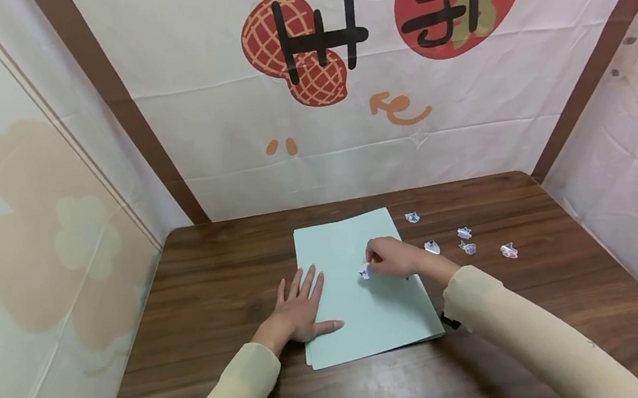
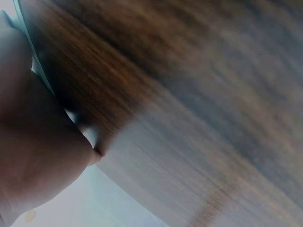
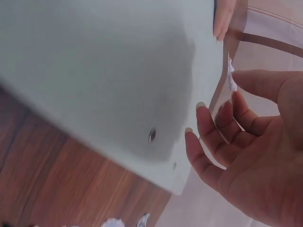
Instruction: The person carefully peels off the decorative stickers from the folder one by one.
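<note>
A stack of pale green paper sheets (image 1: pixel 354 329) lies on the wooden table, its lower right corner slightly raised. My left hand (image 1: pixel 299 312) rests on the stack's left edge with fingers spread and straight; the left wrist view shows only part of that hand (image 2: pixel 38 146). Above the paper, my right hand (image 1: pixel 390 257) pinches a small shiny sticker (image 1: pixel 364 272) between thumb and fingertip. In the right wrist view the sticker (image 3: pixel 231 75) appears edge-on at the thumb tip, while the other fingers of the right hand (image 3: pixel 255 146) curve loosely.
Several similar stickers lie on the table right of the paper, among them one sticker (image 1: pixel 508 250) farthest right. A small black object (image 1: pixel 450 321) sits by the paper's lower right corner, partly behind the right sleeve. A printed cloth (image 1: pixel 213 132) hangs behind the table (image 1: pixel 214 273).
</note>
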A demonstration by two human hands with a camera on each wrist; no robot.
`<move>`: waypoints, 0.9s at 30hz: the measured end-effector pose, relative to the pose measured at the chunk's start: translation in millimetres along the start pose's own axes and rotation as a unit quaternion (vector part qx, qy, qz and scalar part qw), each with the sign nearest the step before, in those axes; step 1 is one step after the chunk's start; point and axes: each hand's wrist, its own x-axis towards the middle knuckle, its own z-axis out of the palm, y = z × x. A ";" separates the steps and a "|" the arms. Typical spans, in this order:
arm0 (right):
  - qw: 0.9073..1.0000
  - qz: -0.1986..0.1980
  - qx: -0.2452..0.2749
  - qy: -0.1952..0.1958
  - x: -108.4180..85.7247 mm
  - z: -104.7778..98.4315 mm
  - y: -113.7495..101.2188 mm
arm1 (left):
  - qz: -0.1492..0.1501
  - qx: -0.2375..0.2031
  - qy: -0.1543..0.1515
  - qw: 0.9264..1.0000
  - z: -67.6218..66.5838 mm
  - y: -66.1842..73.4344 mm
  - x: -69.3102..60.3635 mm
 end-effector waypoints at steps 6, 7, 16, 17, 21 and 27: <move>1.000 0.005 -0.001 0.013 -23.7 -9.2 8.5 | 0.001 0.005 0.006 1.000 0.3 -0.2 -0.3; 1.000 0.002 -0.002 0.015 -28.1 -10.0 10.4 | 0.002 0.007 0.007 1.000 0.4 -0.1 -0.7; 1.000 -0.010 0.007 0.024 -73.1 -8.0 24.6 | 0.008 0.000 0.009 1.000 1.0 1.0 -2.0; 1.000 -0.015 0.011 0.023 -78.1 -6.3 25.3 | 0.009 -0.001 0.010 1.000 0.9 1.2 -1.9; 0.999 -0.029 0.034 0.006 -97.4 2.8 26.2 | 0.008 0.002 0.006 1.000 0.8 0.7 -0.7; 0.998 -0.029 0.045 -0.026 -123.1 14.2 23.9 | 0.007 0.014 0.001 1.000 -1.5 0.2 -0.6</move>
